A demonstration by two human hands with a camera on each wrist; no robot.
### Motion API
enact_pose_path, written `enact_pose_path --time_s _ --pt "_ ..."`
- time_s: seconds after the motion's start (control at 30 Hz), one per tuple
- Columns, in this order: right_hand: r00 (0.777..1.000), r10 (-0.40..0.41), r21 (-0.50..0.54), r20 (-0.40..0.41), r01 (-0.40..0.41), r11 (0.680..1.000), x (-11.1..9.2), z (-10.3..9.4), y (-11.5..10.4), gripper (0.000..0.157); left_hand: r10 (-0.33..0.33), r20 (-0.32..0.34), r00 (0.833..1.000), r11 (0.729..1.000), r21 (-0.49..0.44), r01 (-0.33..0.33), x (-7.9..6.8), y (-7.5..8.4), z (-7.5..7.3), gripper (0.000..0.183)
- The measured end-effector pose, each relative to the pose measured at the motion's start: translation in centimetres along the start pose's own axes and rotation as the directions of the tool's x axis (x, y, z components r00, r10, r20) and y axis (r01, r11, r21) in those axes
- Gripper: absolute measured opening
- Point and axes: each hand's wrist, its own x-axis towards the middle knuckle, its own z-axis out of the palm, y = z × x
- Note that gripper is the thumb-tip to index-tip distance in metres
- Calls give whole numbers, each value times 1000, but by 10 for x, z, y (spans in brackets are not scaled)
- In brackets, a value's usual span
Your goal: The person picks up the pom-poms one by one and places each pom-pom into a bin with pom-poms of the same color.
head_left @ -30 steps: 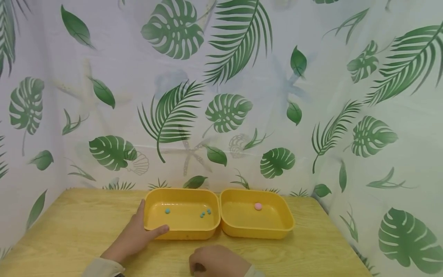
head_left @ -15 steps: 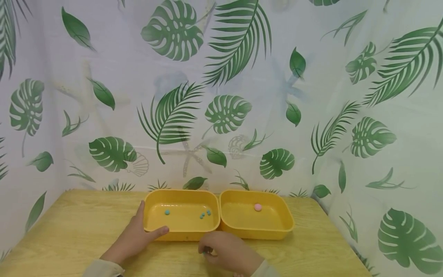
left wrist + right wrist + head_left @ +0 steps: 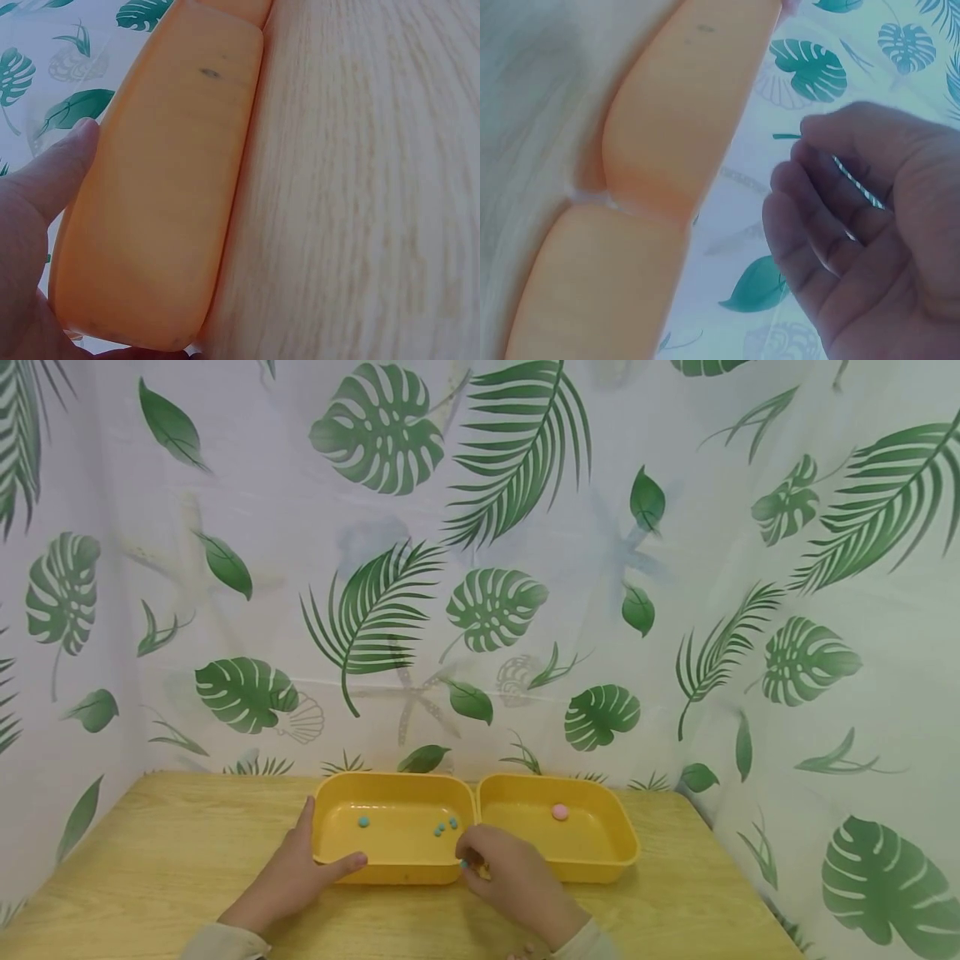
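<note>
Fingertips (image 3: 467,845) of the right hand (image 3: 517,878) pinch a small blue piece (image 3: 463,863) by the near side of the trays, roughly where the two meet; in the right wrist view the piece cannot be made out. The left hand (image 3: 292,867) grips the left tray (image 3: 401,874) at its left end, thumb along the near rim. Inside that tray lie more blue pieces (image 3: 441,827), three close together toward the right and one well apart on the left. Beside it, end to end, sits the right tray (image 3: 600,871), also yellow, with a pink piece (image 3: 559,812) on its floor. Both rest near the far edge of a table (image 3: 172,843) with pale yellowish wood grain running in fine streaks. Beyond, a white printed backdrop (image 3: 390,514) rises behind and along both sides, patterned with green split leaves, palm fronds and faint starfish and shells, a crease crossing it low down.
</note>
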Motion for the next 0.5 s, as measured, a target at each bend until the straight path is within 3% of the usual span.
enact_pose_path --time_s 0.33,0.5 --pt "984 107 -5 -145 -109 994 -2 -7 10 23 -3 1 1000 1000 -1 3 1 -3 0 131" --pt "973 159 -19 -169 -165 986 -1 -8 15 24 -2 -2 1000 1000 0 2 1 -2 0 131"
